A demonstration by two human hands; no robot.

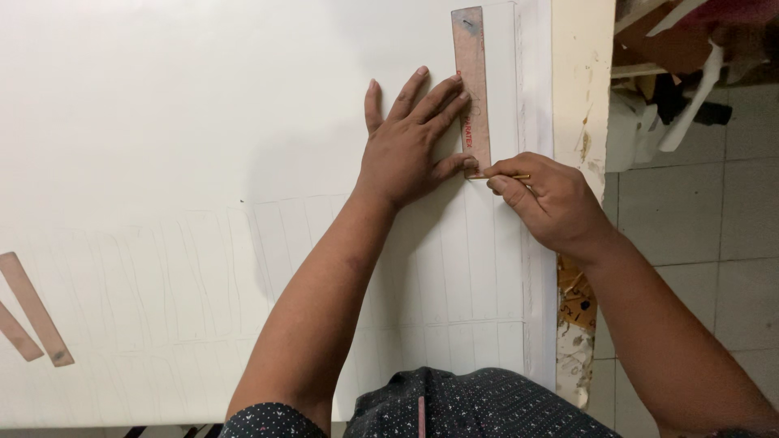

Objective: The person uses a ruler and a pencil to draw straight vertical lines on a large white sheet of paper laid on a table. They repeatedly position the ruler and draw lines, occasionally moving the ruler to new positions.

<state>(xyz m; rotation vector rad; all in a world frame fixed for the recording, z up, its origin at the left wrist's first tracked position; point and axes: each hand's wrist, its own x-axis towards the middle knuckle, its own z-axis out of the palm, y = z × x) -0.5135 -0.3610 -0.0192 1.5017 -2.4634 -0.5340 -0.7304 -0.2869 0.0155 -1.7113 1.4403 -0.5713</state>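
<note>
A large white sheet covers the table, ruled with faint pencil lines across its lower half. A pinkish translucent ruler lies upright near the sheet's right edge. My left hand presses flat on the sheet, fingers spread, fingertips and thumb on the ruler's left edge. My right hand pinches a thin pencil, its tip at the ruler's lower end.
Two brownish strips lie at the sheet's left edge. The table's paint-stained right edge drops to a tiled floor. Clutter sits at the upper right.
</note>
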